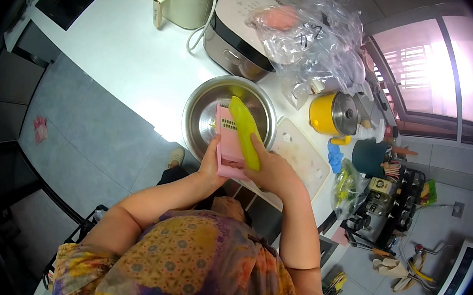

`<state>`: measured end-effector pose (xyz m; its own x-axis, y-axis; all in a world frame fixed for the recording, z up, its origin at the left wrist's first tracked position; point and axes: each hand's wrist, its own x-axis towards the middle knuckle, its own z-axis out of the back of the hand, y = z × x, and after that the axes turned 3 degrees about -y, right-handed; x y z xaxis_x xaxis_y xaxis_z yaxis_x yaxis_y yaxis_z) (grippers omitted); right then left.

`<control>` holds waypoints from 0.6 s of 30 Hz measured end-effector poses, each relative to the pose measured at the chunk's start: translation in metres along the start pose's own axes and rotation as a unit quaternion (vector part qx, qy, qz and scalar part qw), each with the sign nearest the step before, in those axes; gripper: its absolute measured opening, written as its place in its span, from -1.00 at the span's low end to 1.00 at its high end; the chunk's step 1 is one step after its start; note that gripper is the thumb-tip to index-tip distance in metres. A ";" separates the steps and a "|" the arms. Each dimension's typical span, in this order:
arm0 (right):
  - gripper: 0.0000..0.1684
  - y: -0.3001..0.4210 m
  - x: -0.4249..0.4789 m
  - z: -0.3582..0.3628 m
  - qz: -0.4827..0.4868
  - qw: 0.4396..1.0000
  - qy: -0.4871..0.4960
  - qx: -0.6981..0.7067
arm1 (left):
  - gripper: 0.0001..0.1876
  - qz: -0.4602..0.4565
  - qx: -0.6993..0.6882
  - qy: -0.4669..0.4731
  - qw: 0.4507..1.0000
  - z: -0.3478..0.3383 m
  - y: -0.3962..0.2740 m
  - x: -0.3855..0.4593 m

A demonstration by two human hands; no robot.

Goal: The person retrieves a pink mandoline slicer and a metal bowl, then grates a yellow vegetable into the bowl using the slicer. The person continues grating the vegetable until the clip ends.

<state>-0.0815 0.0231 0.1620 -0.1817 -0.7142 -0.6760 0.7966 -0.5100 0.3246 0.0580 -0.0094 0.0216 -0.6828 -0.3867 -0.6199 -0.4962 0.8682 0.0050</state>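
A pink plastic grater (pixel 231 143) stands tilted over a round stainless steel bowl (pixel 189 113), its toothed end inside the bowl. My left hand (pixel 213 166) is closed around the grater's near end and left edge. In my right hand (pixel 269 167) is a long yellow-green peeled vegetable (pixel 242 129), perhaps a cucumber or squash, lying slantwise against the grater's right side. Its far tip reaches past the metal teeth. A few small green shreds show in the bowl, left of the grater. The grater hides part of the bowl's inside.
A white cutting board (pixel 303 158) lies right of the bowl. Beyond the bowl are a rice cooker (pixel 238 58), a clear plastic bag (pixel 315 40) and a pale green appliance (pixel 186 4). A yellow electric pot (pixel 323 112), a blue cloth (pixel 334 156) and a bag of green vegetables (pixel 348 188) sit farther right.
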 end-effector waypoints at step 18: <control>-0.17 -0.010 -0.001 -0.013 0.036 0.986 -0.083 0.137 | -0.35 -0.006 0.015 0.019 1.000 0.005 -0.004 -0.004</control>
<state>-0.0820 0.0356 0.1508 -0.2401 -0.8101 -0.5348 0.6291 -0.5495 0.5499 0.0655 -0.0099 0.0197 -0.6967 -0.4083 -0.5898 -0.4884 0.8722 -0.0269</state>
